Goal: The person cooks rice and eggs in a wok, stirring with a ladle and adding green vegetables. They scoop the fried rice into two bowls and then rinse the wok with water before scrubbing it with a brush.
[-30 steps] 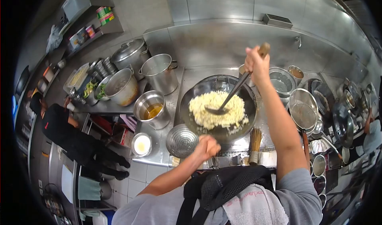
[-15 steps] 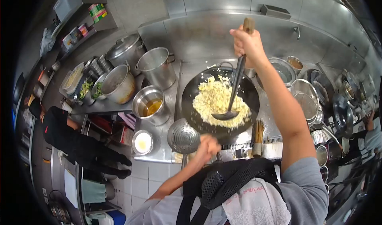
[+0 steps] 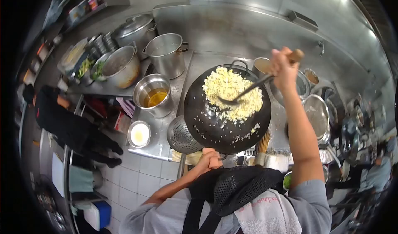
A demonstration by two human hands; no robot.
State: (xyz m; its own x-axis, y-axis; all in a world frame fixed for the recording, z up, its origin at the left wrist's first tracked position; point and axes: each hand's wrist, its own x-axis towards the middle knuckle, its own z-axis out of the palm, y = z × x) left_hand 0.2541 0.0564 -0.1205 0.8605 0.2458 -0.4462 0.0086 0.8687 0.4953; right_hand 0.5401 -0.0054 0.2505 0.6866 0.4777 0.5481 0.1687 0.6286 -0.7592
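A black wok (image 3: 209,120) tilts up toward me, with fried rice (image 3: 231,92) piled in its far half and loose grains on the near wall. My left hand (image 3: 209,159) grips the wok's near handle through a pinkish cloth. My right hand (image 3: 284,68) is closed on the wooden handle of a long metal ladle (image 3: 244,92), whose bowl rests in the rice.
A pot of amber oil (image 3: 152,95), a perforated strainer (image 3: 180,135) and a small white bowl (image 3: 139,133) sit left of the wok. Large pots (image 3: 166,54) stand behind. Bowls and strainers (image 3: 316,112) crowd the right. A person in black (image 3: 70,124) stands at left.
The wok has tipped up toward me and the rice has slid to its far side. My right hand has dropped lower and to the right, laying the ladle flatter across the rice.
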